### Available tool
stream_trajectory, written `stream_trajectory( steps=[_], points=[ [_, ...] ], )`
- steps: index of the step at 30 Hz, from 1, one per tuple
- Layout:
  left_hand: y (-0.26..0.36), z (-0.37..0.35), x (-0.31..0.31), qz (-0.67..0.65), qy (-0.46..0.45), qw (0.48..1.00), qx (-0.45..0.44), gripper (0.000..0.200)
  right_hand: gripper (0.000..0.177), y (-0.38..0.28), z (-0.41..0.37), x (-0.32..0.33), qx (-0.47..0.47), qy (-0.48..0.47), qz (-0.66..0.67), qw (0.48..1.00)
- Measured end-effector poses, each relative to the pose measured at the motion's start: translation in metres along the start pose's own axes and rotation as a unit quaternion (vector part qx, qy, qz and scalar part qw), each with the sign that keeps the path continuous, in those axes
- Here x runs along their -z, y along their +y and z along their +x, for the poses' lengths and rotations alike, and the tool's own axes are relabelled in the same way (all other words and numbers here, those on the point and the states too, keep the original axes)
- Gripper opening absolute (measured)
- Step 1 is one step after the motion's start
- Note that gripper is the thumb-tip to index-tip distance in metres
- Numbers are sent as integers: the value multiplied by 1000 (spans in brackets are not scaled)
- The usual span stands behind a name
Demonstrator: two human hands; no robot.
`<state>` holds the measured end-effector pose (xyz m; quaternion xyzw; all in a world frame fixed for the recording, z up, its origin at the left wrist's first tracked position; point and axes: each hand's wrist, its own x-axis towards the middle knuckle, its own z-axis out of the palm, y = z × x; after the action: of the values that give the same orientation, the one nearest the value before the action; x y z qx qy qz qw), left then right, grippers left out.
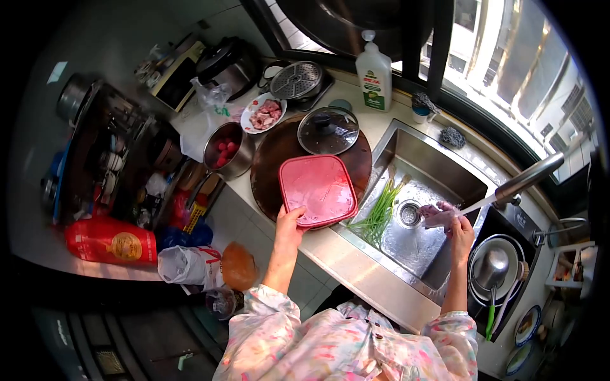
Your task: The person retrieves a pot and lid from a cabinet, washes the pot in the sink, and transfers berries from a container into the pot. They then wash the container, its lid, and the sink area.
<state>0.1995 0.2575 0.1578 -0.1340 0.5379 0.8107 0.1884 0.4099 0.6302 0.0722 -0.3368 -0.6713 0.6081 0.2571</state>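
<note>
My left hand (pixel 290 230) grips the near edge of a red square plastic container (pixel 318 189), thumb on top. The container is over the near part of a round dark wooden board (pixel 270 159). Over the sink (pixel 394 249), my right hand (pixel 460 236) is closed on a pinkish piece of meat (pixel 438 216). Water from the tap (pixel 530 176) runs down onto the meat. Below it, long green scallions (pixel 379 216) lie in the sink beside the drain (pixel 408 213). A glass pot lid (pixel 328 131) rests on the board behind the container.
A saucepan of red round pieces (pixel 223 150) and a plate of cut meat (pixel 264 114) stand left of the board. Behind are a large white bottle (pixel 374 75) and a steel scourer (pixel 452 137). A ladle (pixel 490 273) lies in a bowl at right.
</note>
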Motion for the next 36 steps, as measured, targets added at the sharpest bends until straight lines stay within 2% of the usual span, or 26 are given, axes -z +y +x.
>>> stream_trajectory(
  steps=[2, 3, 4, 5, 8, 9, 10, 11, 12, 13, 14, 15, 16, 18, 20, 21, 24, 25, 28, 29, 30, 31, 32, 33, 34, 36],
  points=[
    [-8, 18, 20, 36, 45, 997, -41, 40, 22, -55, -11, -19, -32, -19, 77, 996],
    [-10, 20, 21, 182, 133, 962, -156, 39, 23, -60, -11, -21, -54, -13, 96, 994],
    [-12, 23, 19, 322, 214, 884, -262, 39, 24, -63, -11, -21, -77, -5, 115, 990],
    [-16, 24, 16, 449, 284, 769, -356, 38, 26, -64, -11, -21, -99, 5, 134, 986],
    [-41, 10, -32, 272, 117, 911, -287, 34, 30, -51, -10, -14, -126, -18, 171, 977],
    [-51, -1, -55, 208, 62, 942, -257, 32, 31, -59, -14, -12, -123, -77, 168, 975],
    [-62, -12, -78, 142, 9, 964, -226, 31, 32, -58, -19, -16, -121, -69, 179, 974],
    [-82, -32, -106, 92, -119, 981, -120, 30, 32, -55, -23, -21, -117, -61, 192, 972],
    [-128, -22, -119, 90, -191, 973, 92, 34, 32, -54, -27, -26, -111, -52, 205, 971],
    [-152, -32, -144, 56, -209, 935, 282, 42, 34, -61, -36, -29, -100, -78, 205, 971],
    [-136, -57, -178, 54, -188, 904, 380, 44, 28, -64, -42, -31, -101, -99, 223, 965],
    [-171, -44, -189, 40, -231, 861, 451, 42, 22, -49, -47, -24, -117, -73, 230, 963],
    [-217, -29, -191, -54, -229, 861, 450, 27, 17, -35, -49, -20, -135, -48, 237, 961],
    [-272, -9, -193, -97, -275, 889, 354, 14, 12, -42, -49, -15, -135, -20, 221, 966],
    [-228, -31, -210, -31, -244, 901, 356, 18, 11, -15, -37, 2, -131, 43, 206, 969],
    [-207, -41, -217, 5, -229, 906, 357, 22, 16, -1, -29, 3, -85, 76, 152, 982],
    [-202, -46, -220, -44, -281, 839, 464, 31, 25, 3, -19, -2, -119, 60, 359, 924],
    [-202, -51, -221, -49, -286, 833, 471, 32, 34, -3, -20, -12, -134, 102, 422, 891],
    [-195, -62, -223, -57, -319, 808, 491, 43, 38, 22, -17, -4, -64, -74, 417, 904],
    [-197, -59, -218, -37, -367, 803, 469, 54, 37, 14, -16, 5, 6, -135, 286, 949],
    [-198, -54, -215, 25, -400, 797, 451, 49, 37, 3, -12, 10, 62, -193, 141, 969],
    [-201, -51, -212, 103, -409, 801, 425, 44, 35, -12, -19, 5, -17, -174, 204, 963],
    [-199, -49, -206, 117, -436, 789, 417, 38, 34, -27, -24, -6, -89, -154, 271, 946],
    [-209, -38, -201, 146, -474, 750, 437, 32, 34, -32, -23, -4, -102, -166, 250, 948],
    [-209, -39, -202, 164, -450, 757, 444, 25, 33, -34, -23, -2, -113, -184, 232, 949],
    [-206, -41, -205, 153, -406, 776, 457, 17, 31, -23, -21, -3, -127, -165, 302, 930]
  ],
)
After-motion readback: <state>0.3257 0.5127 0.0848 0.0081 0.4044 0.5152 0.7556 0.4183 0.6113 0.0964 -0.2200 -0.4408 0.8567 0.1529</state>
